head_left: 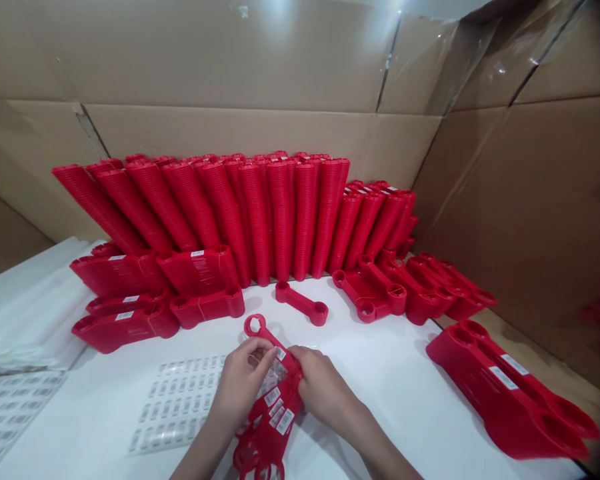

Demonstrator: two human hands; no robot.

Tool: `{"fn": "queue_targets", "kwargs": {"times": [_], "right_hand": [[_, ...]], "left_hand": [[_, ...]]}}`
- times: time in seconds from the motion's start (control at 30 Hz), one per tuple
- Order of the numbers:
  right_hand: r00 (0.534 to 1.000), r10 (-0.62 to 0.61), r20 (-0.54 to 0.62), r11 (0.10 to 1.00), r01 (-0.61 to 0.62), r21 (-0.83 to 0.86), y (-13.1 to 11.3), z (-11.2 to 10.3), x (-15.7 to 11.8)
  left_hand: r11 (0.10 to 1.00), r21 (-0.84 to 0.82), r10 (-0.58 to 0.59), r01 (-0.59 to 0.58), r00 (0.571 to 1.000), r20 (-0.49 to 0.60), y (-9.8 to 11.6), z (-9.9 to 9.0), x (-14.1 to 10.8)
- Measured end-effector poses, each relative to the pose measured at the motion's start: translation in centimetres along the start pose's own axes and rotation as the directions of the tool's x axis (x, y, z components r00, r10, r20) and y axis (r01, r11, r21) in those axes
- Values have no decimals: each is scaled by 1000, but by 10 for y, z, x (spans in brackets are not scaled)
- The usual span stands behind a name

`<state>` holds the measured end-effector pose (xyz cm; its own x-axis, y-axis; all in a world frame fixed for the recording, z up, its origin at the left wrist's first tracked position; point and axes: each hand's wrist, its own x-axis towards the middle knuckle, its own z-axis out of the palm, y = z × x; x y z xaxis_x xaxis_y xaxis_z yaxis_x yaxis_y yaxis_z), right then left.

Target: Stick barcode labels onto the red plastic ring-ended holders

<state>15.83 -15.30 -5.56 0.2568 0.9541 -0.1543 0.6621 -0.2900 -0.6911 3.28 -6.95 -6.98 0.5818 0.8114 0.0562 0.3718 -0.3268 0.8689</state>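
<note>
My right hand (pixel 323 383) is wrapped round a flat red plastic link (pixel 270 337) with a ring at its end. My left hand (pixel 245 377) is closed, thumb and finger bent together at the edge of a small white barcode label (pixel 281 354) on that link. Whether the label is fully stuck down cannot be seen. Below the hands, several more red links (pixel 267 437) lie fanned out and overlapping, some with barcode labels. Beside my left wrist lies a clear-backed sheet of labels (pixel 175 397).
Tall stacks of red links (pixel 260 213) line the back. One loose link (pixel 303 303) lies before them. Banded bundles sit left (pixel 125 327) and right (pixel 373 293); a large labelled bundle (pixel 510 387) stands at the right edge. Plastic bags (pixel 35 300) lie left. Cardboard walls (pixel 230 73) surround the table.
</note>
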Motion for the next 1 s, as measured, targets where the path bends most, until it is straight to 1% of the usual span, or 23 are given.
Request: {"fn": "queue_targets", "kwargs": {"times": [0.1, 0.17, 0.23, 0.3, 0.37, 0.43, 0.53, 0.63, 0.7, 0.77, 0.83, 0.9, 0.97, 1.0], "right_hand": [[999, -45, 4, 999, 45, 12, 0, 2, -1], [997, -71, 7, 997, 71, 18, -1, 4, -3], [996, -87, 10, 996, 86, 22, -2, 4, -4], [995, -95, 18, 995, 95, 27, -2, 4, -5], [995, -100, 19, 995, 99, 33, -4, 3, -5], [994, -106, 17, 994, 106, 38, -5, 0, -6], [994, -108, 22, 993, 107, 42, -7, -2, -6], [995, -99, 33, 994, 97, 53, -7, -3, -6], [995, -93, 27, 994, 91, 68, -5, -5, -5], [997, -80, -9, 993, 80, 85, -4, -9, -4], [996, -62, -57, 993, 67, 100, -2, -14, -3], [996, -43, -77, 994, 51, 101, -1, -18, -2], [997, -35, -67, 995, 41, 86, 0, -20, -2], [998, -35, -59, 996, 39, 75, 0, -19, -1]], "left_hand": [[974, 185, 142, -128, 988, -61, -3, 5, -1], [914, 353, 248, -198, 964, -99, -8, 8, -2], [848, 490, 305, -200, 941, -144, -12, 7, 0], [829, 542, 292, -134, 931, -217, -15, 3, 2], [870, 490, 235, -56, 920, -313, -16, -4, 5], [932, 362, 167, -24, 914, -369, -14, -11, 7], [992, 125, 78, -32, 921, -381, -10, -17, 7], [999, -32, 11, -25, 923, -384, -11, -17, 7], [998, -56, 7, -29, 933, -359, -13, -16, 6], [999, 7, 47, -48, 951, -306, -14, -16, 4], [982, 165, 125, -90, 968, -216, -14, -15, 2], [931, 337, 180, -141, 980, -87, -13, -13, 1], [877, 449, 167, -168, 985, 41, -14, -10, 1], [861, 482, 145, -165, 986, 79, -15, -9, 1]]}}
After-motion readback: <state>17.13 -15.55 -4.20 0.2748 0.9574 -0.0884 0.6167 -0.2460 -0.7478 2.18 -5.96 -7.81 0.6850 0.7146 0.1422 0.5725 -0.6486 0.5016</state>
